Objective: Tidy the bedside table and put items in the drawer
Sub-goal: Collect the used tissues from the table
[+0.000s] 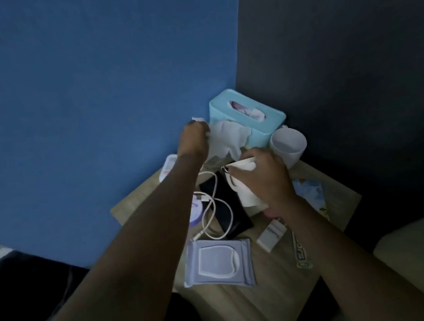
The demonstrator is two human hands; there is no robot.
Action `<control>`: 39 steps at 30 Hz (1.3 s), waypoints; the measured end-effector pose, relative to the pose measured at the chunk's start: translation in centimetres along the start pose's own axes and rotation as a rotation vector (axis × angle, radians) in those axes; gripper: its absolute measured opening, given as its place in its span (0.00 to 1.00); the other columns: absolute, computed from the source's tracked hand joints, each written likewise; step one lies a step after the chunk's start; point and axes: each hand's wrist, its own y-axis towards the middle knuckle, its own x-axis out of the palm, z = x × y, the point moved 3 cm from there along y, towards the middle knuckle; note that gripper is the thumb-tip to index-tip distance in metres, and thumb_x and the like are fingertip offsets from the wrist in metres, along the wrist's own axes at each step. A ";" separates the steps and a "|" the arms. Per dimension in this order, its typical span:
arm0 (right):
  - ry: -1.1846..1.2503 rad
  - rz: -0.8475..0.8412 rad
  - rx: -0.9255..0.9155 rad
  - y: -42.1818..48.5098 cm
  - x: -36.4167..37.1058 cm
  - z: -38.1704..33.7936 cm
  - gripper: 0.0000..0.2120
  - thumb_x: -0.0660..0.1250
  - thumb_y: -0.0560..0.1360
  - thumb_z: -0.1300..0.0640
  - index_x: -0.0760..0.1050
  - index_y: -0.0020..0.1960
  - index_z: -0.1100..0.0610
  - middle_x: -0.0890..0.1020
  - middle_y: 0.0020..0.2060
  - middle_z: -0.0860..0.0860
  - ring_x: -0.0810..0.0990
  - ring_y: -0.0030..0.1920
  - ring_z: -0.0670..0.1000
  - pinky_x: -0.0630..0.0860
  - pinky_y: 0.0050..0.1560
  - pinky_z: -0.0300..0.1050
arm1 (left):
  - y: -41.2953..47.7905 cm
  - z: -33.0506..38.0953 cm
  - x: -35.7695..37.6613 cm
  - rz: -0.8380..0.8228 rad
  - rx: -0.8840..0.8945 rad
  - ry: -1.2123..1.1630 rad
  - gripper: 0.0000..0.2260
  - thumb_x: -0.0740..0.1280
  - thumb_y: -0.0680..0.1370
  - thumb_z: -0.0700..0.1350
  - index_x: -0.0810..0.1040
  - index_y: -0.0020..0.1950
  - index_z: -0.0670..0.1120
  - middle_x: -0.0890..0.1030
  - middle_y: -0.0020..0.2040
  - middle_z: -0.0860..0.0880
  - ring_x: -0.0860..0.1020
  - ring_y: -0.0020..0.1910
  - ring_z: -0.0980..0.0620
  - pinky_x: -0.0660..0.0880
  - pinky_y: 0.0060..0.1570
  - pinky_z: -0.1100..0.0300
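My left hand (194,139) is raised above the wooden bedside table (252,308) and grips a crumpled white tissue (225,138) that hangs in front of the light blue tissue box (248,120). My right hand (264,177) is closed on another white tissue (246,182) just above the black phone (224,204). A white charging cable (212,214) loops over the phone. A lilac wet-wipes pack (219,263) lies at the table's front.
A white mug (288,146) stands right of the tissue box. A small white box (272,234), a printed leaflet (311,195), a round purple-white item (197,209) and a white bottle (168,167) also lie on the table. Blue wall left, dark wall right, bed at right.
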 end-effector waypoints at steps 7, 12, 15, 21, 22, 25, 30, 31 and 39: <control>-0.024 0.019 -0.067 0.0 -2.7 -7.1 0.22 0.73 0.68 0.43 0.78 0.55 0.56 0.81 0.54 0.56 0.78 0.55 0.57 0.74 0.52 0.48 | -4.3 -2.1 -10.0 0.161 -0.094 -0.019 0.10 0.63 0.71 0.33 0.81 0.48 0.37 0.80 0.52 0.37 0.79 0.51 0.40 0.71 0.46 0.57; -0.057 -0.022 -0.110 -2.1 -2.4 -10.5 0.23 0.72 0.68 0.43 0.79 0.56 0.57 0.82 0.54 0.56 0.79 0.55 0.58 0.73 0.50 0.46 | -8.8 -3.2 -14.8 0.222 -0.137 -0.024 0.11 0.63 0.73 0.34 0.80 0.52 0.38 0.79 0.55 0.38 0.77 0.49 0.42 0.67 0.45 0.61; -0.095 -0.086 -0.213 -4.4 0.0 -13.6 0.20 0.72 0.68 0.42 0.80 0.51 0.57 0.83 0.49 0.56 0.80 0.51 0.59 0.70 0.43 0.44 | -13.2 -5.4 -16.6 0.248 -0.205 -0.032 0.12 0.62 0.74 0.34 0.79 0.56 0.37 0.77 0.58 0.36 0.77 0.55 0.37 0.72 0.51 0.55; -0.125 -0.348 -0.406 -11.4 8.6 -18.8 0.18 0.69 0.70 0.42 0.79 0.40 0.58 0.84 0.40 0.56 0.80 0.46 0.60 0.70 0.41 0.47 | -25.8 -12.9 -18.5 0.336 -0.492 -0.080 0.13 0.59 0.76 0.35 0.78 0.57 0.36 0.78 0.55 0.35 0.77 0.54 0.36 0.73 0.51 0.52; -0.138 -0.395 -0.435 -13.0 10.7 -19.6 0.19 0.68 0.70 0.41 0.79 0.40 0.58 0.83 0.39 0.55 0.80 0.45 0.60 0.70 0.40 0.46 | -28.4 -14.6 -18.9 0.355 -0.535 -0.060 0.13 0.59 0.76 0.36 0.77 0.58 0.36 0.78 0.56 0.35 0.78 0.54 0.37 0.73 0.53 0.52; -0.145 -0.547 -0.472 -18.6 16.2 -20.6 0.18 0.70 0.69 0.40 0.80 0.44 0.56 0.83 0.41 0.54 0.80 0.44 0.57 0.72 0.40 0.45 | -36.6 -19.7 -19.1 0.424 -0.682 -0.060 0.11 0.61 0.75 0.35 0.79 0.54 0.37 0.79 0.55 0.37 0.78 0.54 0.39 0.73 0.53 0.53; -0.118 -0.656 -0.451 -23.2 21.9 -23.1 0.16 0.70 0.70 0.43 0.79 0.44 0.56 0.82 0.42 0.54 0.76 0.39 0.54 0.71 0.36 0.43 | -44.9 -26.0 -19.3 0.457 -0.862 -0.151 0.12 0.60 0.76 0.33 0.79 0.56 0.38 0.78 0.57 0.40 0.76 0.57 0.41 0.69 0.50 0.61; -0.107 -0.653 -0.452 -23.3 22.9 -24.2 0.15 0.69 0.71 0.43 0.80 0.45 0.56 0.82 0.42 0.54 0.76 0.39 0.54 0.69 0.35 0.42 | -45.4 -27.4 -20.1 0.454 -0.874 -0.135 0.12 0.60 0.76 0.33 0.79 0.56 0.38 0.78 0.56 0.40 0.76 0.56 0.42 0.68 0.49 0.61; -0.033 -0.647 -0.473 -18.9 34.8 -32.2 0.15 0.69 0.71 0.45 0.80 0.45 0.58 0.80 0.45 0.55 0.77 0.47 0.56 0.67 0.40 0.42 | -40.8 -40.0 -23.4 0.420 -0.927 -0.037 0.11 0.61 0.74 0.35 0.81 0.51 0.40 0.79 0.50 0.39 0.77 0.49 0.40 0.65 0.43 0.61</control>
